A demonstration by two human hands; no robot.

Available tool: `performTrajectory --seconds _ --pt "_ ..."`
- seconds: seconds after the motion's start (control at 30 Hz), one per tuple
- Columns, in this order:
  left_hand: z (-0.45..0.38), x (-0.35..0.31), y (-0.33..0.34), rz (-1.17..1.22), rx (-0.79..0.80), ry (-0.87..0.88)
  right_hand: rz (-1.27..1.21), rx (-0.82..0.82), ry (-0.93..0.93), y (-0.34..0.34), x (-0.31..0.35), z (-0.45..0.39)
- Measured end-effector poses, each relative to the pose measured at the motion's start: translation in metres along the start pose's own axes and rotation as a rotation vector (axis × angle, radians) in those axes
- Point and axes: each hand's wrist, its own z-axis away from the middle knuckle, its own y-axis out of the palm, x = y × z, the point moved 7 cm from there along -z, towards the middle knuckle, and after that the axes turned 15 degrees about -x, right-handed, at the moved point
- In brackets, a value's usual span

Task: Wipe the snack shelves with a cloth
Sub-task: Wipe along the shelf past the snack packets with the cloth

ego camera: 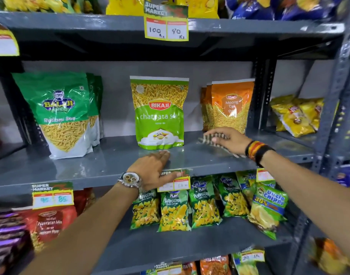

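- Resting flat on the grey middle shelf (90,165), the left hand (152,167) lies palm down with fingers stretched out and nothing in its grasp; its thumb hangs over the near edge of the shelf by a price tag (175,182).
- A wristwatch (129,180) sits on the left wrist.
- To the right, the right hand (229,140) presses a striped cloth (211,138) onto the same shelf, fingers curled over and holding it; the cloth is blurred.
- Coloured bands (256,150) circle the right wrist.
- The cloth lies just in front of the orange Moong Dal packs (231,108) and right of the green Bikaji pack (159,112).
- The Bikaji pack stands upright, just beyond the left hand's fingertips.
- Far left on that shelf stand green Balaji packs (61,114).
- On the shelf below, Puffcorn bags (174,209) lean in a row, with an Uncle Chips bag (267,205) at the right and a red Navratan Mix pack (50,223) at the left.
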Motion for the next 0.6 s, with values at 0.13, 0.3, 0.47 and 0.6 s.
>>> performTrajectory --seconds 0.13,0.3,0.47,0.6 --pt "-0.015 -0.015 0.018 0.013 0.021 0.016 0.015 -0.078 0.017 0.023 -0.009 -0.051" --pt "-0.014 -0.008 0.03 0.024 0.023 -0.019 0.116 -0.108 0.01 0.069 -0.041 -0.121" --pt "-0.014 -0.006 0.031 0.041 -0.018 -0.032 0.275 -0.117 0.07 0.128 -0.096 -0.204" --pt "-0.014 -0.007 0.03 0.04 -0.01 -0.038 0.388 -0.029 0.038 0.176 -0.137 -0.267"
